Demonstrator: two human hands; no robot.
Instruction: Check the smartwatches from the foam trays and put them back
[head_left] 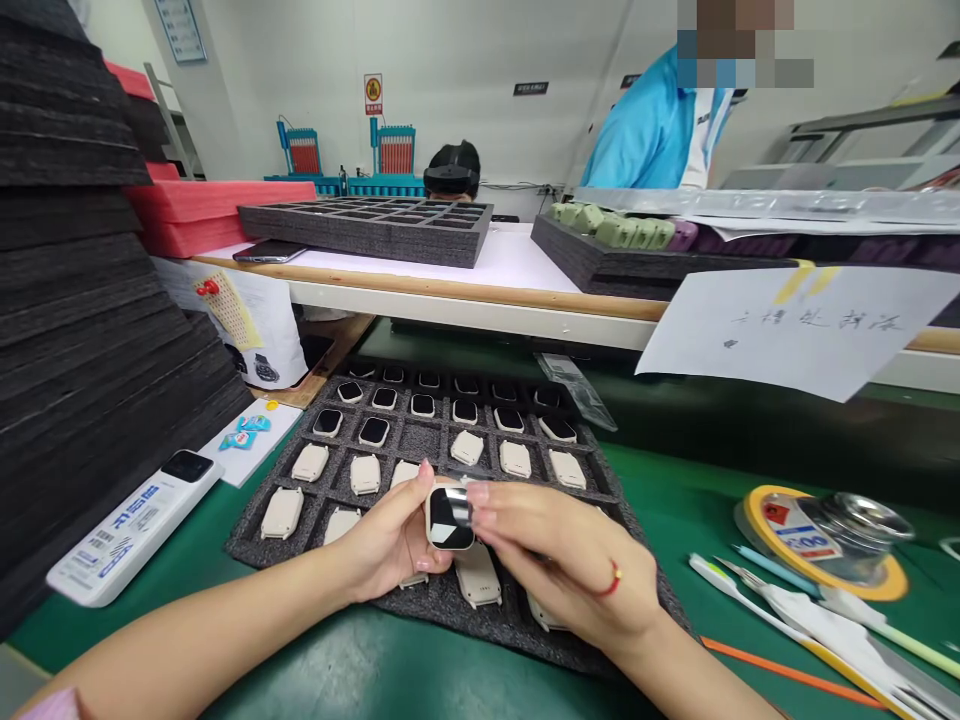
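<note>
Pinching a small beige square-faced watch body [450,517] between both hands [394,545] [559,560], its screen could be smudged or dropped onto the black foam tray [420,440] below.

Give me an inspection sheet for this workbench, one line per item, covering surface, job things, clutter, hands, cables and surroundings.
Surface: green bench mat, with a white shelf behind.
Job's things: small beige watch body with black screen held above a black foam tray holding more watch bodies, some face up, some face down.
Clutter: white remote-like device, yellow tape roll, white tweezers, loose paper sheet.
Hands: left hand and right hand both grip the watch body.
Cables: nothing seen.
Surroundings: stacked black foam trays at left, a person in a blue jacket behind.
</note>
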